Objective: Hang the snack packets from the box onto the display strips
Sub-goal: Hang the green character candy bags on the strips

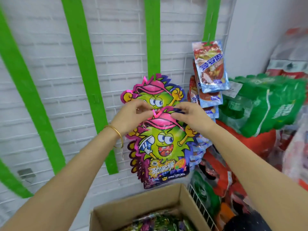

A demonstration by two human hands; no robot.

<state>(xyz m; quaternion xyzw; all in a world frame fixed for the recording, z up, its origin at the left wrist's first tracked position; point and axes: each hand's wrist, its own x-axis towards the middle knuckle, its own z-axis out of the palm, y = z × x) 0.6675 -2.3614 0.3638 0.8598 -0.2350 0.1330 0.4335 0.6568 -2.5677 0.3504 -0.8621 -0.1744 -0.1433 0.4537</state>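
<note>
Arms outstretched, left hand (131, 116) and right hand (191, 116) fingers pinch the top of a snack packet (164, 144), green display strip (152, 39) above them, box (133, 207) below, white wire grid (120, 47) behind

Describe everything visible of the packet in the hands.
The packet is glossy foil, cut to a spiky outline with a pink rim: a green cartoon face in a pink cap, purple bottom with yellow lettering. It stands upright, overlapping the twin packet above it on the green strip. The left hand and right hand pinch its top edge.
</note>
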